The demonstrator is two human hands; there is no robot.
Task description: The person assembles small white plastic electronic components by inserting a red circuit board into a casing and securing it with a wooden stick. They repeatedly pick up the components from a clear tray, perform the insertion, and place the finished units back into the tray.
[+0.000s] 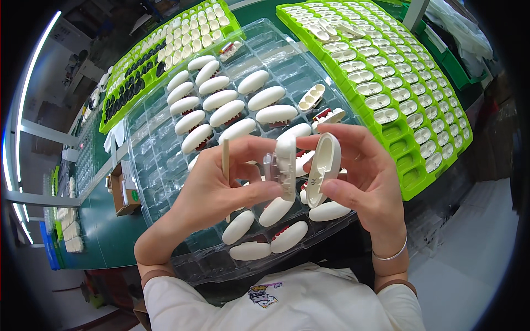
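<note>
White shell halves (324, 168), betw. both hands, touching

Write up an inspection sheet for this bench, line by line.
Surface: dark green table, mostly covered by trays.
Job's things: left hand pinches a white part with a clear piece and a thin stick; right hand holds an oval white shell, hollow side facing the other part.
Trays: clear blister tray partly filled with white oval shells; green trays at right and upper left hold more parts.
Clutter: small cardboard box at left.
Grippers: both hands closed on parts.
Cables: nothing seen.
Surroundings: strip lights at left, pale floor.
</note>
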